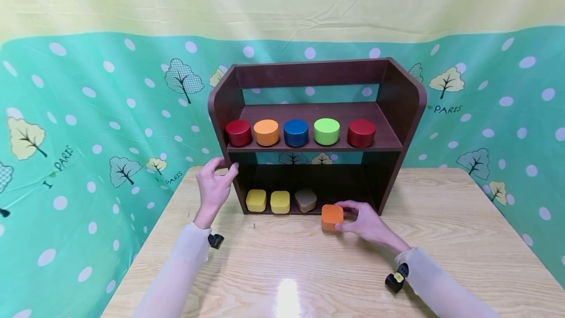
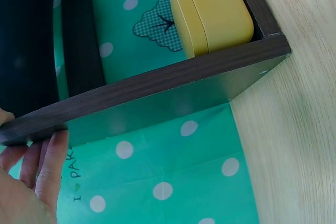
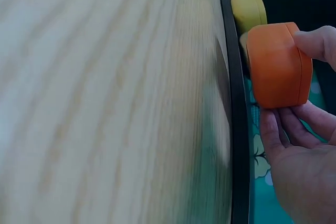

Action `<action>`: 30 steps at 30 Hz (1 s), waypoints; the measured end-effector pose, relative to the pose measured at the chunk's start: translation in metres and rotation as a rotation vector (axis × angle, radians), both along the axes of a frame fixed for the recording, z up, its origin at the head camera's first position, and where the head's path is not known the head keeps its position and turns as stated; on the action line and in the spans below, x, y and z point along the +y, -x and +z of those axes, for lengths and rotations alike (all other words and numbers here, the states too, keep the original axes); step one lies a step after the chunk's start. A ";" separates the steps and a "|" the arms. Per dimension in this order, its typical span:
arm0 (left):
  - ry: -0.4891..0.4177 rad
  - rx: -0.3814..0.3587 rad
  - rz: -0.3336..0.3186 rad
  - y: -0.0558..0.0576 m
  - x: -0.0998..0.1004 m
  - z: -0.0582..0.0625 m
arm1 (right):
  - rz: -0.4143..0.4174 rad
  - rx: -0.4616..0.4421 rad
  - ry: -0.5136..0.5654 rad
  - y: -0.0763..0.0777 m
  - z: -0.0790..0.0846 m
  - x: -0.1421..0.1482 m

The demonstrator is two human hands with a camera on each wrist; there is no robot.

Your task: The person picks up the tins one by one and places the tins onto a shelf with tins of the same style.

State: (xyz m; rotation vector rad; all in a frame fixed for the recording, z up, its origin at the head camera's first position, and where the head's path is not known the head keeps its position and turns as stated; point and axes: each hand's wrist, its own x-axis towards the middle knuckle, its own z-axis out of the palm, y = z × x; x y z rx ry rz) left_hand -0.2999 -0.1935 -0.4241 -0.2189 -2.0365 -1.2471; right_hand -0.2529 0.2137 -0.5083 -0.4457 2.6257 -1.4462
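Note:
My right hand (image 1: 367, 222) holds an orange rounded-square box (image 1: 332, 217) between thumb and fingers, at the front edge of the lower shelf. In the right wrist view the lid seam of this box shows, with the fingers under one side. My left hand (image 1: 213, 186) grips the left side panel of the dark brown two-tier shelf (image 1: 313, 61), thumb on the inner face and fingers outside. Two yellow rounded-square boxes (image 1: 256, 200) and a grey-brown box (image 1: 306, 200) stand on the lower tier, left of the orange one.
Along the upper tier's front stand several round boxes: dark red (image 1: 239, 133), orange (image 1: 266, 133), blue (image 1: 296, 133), light green (image 1: 326, 132), and another dark red one (image 1: 361, 133). The shelf stands on a light wooden table (image 1: 247, 269), before a green patterned cloth (image 1: 110, 112).

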 end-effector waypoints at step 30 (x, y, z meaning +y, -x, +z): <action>0.018 -0.003 0.019 0.000 0.001 0.000 | -0.032 0.025 0.065 0.026 -0.010 0.014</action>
